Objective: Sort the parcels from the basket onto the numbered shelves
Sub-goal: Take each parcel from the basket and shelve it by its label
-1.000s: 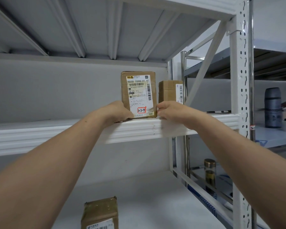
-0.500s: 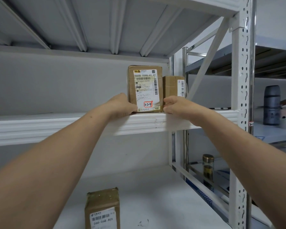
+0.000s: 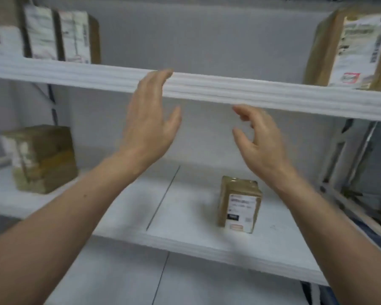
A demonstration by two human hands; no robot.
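Two white shelves fill the view: upper shelf (image 3: 229,89) has its front edge running from 9 to 3 o'clock, with lower shelf (image 3: 185,219) beneath it. On the upper one there is a row of labelled parcels (image 3: 59,36) at 11 o'clock and a big labelled parcel (image 3: 348,47) upright at 1 o'clock. On the lower one – a brown parcel (image 3: 40,157) at 9 o'clock and a small parcel (image 3: 240,203) upright at 5 o'clock, label toward the camera. Centre frame, the left hand (image 3: 150,122) is empty, fingers straight, tips overlapping the upper shelf's front edge – contact unclear. The right hand (image 3: 260,137) is empty, fingers loosely curled, just under that edge, not touching the small parcel.
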